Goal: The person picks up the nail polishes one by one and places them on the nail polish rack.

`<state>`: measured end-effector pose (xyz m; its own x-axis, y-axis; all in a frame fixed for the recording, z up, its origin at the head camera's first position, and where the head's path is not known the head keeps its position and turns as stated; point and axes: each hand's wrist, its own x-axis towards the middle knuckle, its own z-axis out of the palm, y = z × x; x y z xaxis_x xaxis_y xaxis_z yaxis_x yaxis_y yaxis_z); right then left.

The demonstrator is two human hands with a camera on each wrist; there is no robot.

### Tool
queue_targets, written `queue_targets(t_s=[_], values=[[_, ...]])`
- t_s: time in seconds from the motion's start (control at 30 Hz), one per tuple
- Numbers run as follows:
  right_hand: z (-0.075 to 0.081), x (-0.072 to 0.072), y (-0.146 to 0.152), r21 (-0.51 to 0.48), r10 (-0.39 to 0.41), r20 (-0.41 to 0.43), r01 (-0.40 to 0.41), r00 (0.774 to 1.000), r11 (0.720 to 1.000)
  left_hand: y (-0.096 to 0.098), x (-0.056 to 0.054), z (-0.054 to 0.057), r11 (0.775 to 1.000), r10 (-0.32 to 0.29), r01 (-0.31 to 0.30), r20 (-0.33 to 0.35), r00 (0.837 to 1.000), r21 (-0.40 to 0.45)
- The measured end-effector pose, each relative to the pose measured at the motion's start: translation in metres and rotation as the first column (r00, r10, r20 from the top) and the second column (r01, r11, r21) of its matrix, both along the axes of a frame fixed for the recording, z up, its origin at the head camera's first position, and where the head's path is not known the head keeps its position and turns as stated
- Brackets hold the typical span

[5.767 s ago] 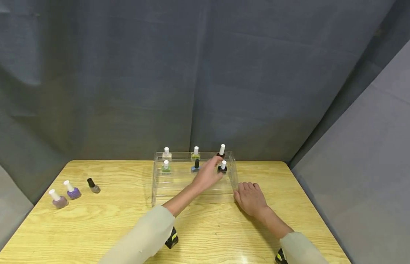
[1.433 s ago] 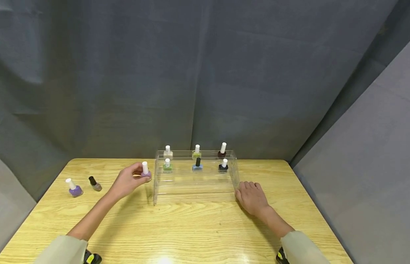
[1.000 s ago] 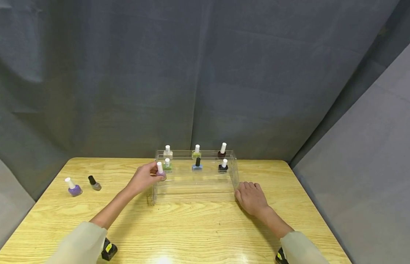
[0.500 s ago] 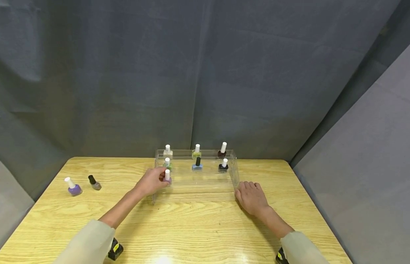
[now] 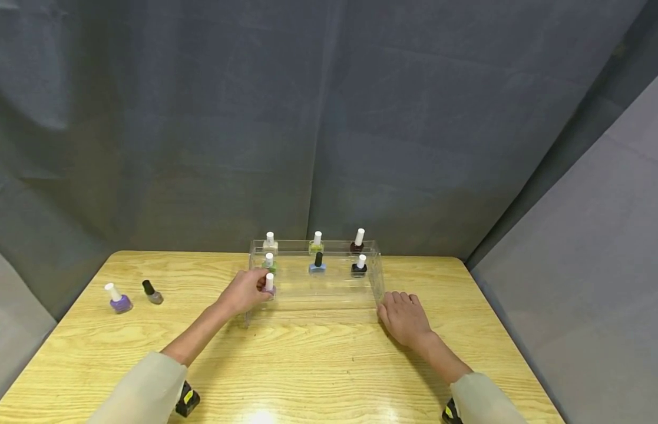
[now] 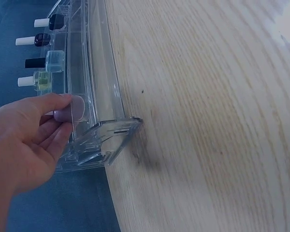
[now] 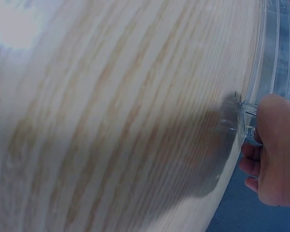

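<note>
A pale mauve nail polish bottle (image 5: pixel 269 282) with a white cap stands upright at the left end of the clear acrylic rack's (image 5: pixel 320 290) third tier. My left hand (image 5: pixel 246 291) pinches it between thumb and fingers; in the left wrist view the bottle's rounded base (image 6: pixel 78 109) shows behind the clear front lip. At the rack's right end, my right hand (image 5: pixel 404 319) holds the side panel. In the right wrist view its thumb lies at the panel corner and its fingers are curled. Just behind the mauve bottle is a green polish bottle (image 5: pixel 269 263), partly hidden by my fingers.
Blue (image 5: pixel 317 265) and black (image 5: pixel 359 268) polish bottles share the green one's tier. Above them stand cream (image 5: pixel 270 243), yellow-green (image 5: pixel 316 244) and dark red (image 5: pixel 357 244) ones. A purple bottle (image 5: pixel 119 302) and a grey, black-capped bottle (image 5: pixel 154 294) lie at the table's left.
My left hand has gone from the rack's upper right to the left, then brought the mauve bottle from the table's left rightward and down onto the third tier. The right hand has stayed put.
</note>
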<state>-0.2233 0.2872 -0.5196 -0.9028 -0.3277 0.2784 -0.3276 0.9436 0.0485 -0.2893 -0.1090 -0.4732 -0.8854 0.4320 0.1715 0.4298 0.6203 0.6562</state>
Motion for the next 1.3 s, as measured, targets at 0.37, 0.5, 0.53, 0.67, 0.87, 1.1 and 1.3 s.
queue_targets(t_s=[0.37,0.5,0.53,0.67,0.87,1.1,1.3], values=[[-0.003,-0.003,0.001,0.003,-0.015,0.028,0.015,0.999,1.000,-0.024,0.012,0.012,0.995,0.006,-0.009,0.028,1.000,0.099],[-0.003,-0.003,0.000,0.007,-0.017,0.027,0.017,0.999,1.000,-0.061,0.019,0.016,0.981,0.049,-0.038,-0.056,0.997,0.189],[-0.003,-0.003,0.000,0.008,-0.017,0.025,0.017,1.000,1.000,-0.073,0.021,0.016,0.976,0.071,-0.052,-0.085,0.994,0.209],[-0.003,-0.003,0.000,0.010,-0.010,0.003,0.010,1.000,1.000,-0.128,0.029,0.016,0.960,0.179,-0.131,-0.181,0.967,0.247],[-0.004,-0.002,0.000,-0.012,0.023,-0.043,-0.023,0.999,1.000,-0.206,0.041,0.007,0.931,0.339,-0.282,-0.262,0.904,0.233],[-0.006,-0.002,0.001,-0.022,0.021,-0.045,-0.022,0.999,1.000,-0.260,0.047,-0.021,0.899,0.416,-0.389,-0.111,0.903,0.199],[-0.005,-0.002,0.002,-0.020,0.019,-0.040,-0.020,0.999,1.000,-0.271,0.036,-0.043,0.902,0.399,-0.390,-0.010,0.917,0.187]])
